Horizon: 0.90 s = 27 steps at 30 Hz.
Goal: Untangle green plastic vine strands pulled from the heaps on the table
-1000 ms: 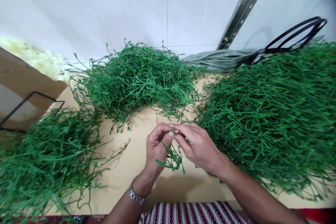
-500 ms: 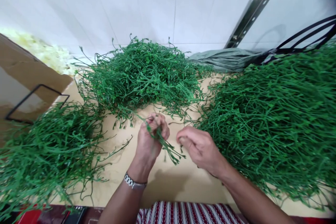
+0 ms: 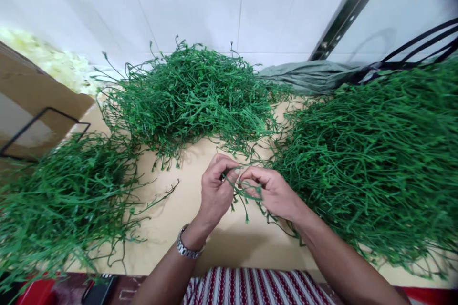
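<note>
My left hand (image 3: 218, 190), with a metal watch band on its wrist, pinches thin green artificial stems (image 3: 253, 195) over the table. Close against it, my right hand (image 3: 275, 195) has its thumb and fingers closed on the same stems. They cross the small gap between the two hands, and their branched tips hang below. Just beyond the hands lies a loose pile of green stems (image 3: 200, 95). A larger heap (image 3: 375, 162) fills the right side, near my right forearm. Another heap (image 3: 64, 205) spreads out on the left.
A cardboard box (image 3: 43, 86) with a black wire frame (image 3: 46, 109) stands at the left. Pale yellow petals (image 3: 60, 64) lie behind it. Against the tiled wall are a grey-green cloth (image 3: 307, 76) and a perforated metal bar (image 3: 348, 14). A black object (image 3: 100, 290) sits at the front edge.
My hands have come together; the left moved right and turned. The stems, earlier bunched in my left hand, now run between both hands. The view has shifted slightly.
</note>
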{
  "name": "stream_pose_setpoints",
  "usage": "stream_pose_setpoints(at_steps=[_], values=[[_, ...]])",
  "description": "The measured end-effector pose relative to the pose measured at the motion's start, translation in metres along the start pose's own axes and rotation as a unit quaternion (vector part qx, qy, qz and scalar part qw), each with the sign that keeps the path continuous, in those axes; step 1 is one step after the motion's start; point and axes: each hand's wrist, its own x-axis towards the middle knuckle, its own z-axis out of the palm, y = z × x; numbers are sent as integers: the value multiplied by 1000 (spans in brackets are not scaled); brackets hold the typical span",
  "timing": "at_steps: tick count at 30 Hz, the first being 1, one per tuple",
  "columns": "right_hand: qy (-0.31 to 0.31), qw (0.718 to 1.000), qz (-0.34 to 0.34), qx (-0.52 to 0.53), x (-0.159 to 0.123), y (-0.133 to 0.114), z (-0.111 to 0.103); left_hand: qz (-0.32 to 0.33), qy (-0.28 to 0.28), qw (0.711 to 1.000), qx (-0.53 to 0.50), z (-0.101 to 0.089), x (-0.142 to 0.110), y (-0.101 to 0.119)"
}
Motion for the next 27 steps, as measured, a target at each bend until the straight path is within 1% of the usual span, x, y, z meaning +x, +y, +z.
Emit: stream_pose_setpoints(at_steps=[2,5,7,9,11,13,15,17,18,19,20,21,22,23,24,25,26,27], values=[[2,999,20,26,-2,1,-2,45,23,997,57,0,0,0],[-27,998,40,35,-3,2,-4,95,43,989,105,2,-1,-1],[-42,997,41,48,-4,3,-3,117,45,984,127,3,-2,-2],[-41,997,47,48,-3,3,-2,127,45,981,138,4,-2,-3],[-25,998,59,26,-3,2,-2,111,41,986,120,2,-2,-5],[4,998,58,-11,-5,-2,-5,69,43,995,64,-3,0,-6],[37,997,24,-69,-10,-9,-13,19,65,998,-19,-11,2,-6],[74,983,-37,-165,-19,-17,-25,-30,89,992,-85,-19,4,-4],[98,966,-67,-229,-24,-22,-33,-57,85,990,-96,-23,5,-3],[126,940,-92,-302,-29,-25,-40,-80,80,990,-88,-26,5,-1],[156,905,-103,-382,-34,-28,-49,-98,77,990,-70,-29,5,1],[183,861,-98,-464,-38,-30,-57,-108,81,989,-66,-30,5,2],[203,812,-80,-541,-42,-30,-66,-118,79,988,-57,-31,4,3],[215,765,-55,-605,-45,-29,-73,-123,78,988,-49,-32,4,2],[218,726,-27,-651,-47,-27,-81,-124,74,988,-51,-32,4,0],[215,702,-3,-679,-48,-25,-87,-125,71,988,-57,-32,3,-2],[210,692,11,-691,-49,-22,-91,-127,66,988,-62,-32,3,-5],[206,693,15,-690,-50,-21,-94,-129,59,988,-67,-32,4,-8]])
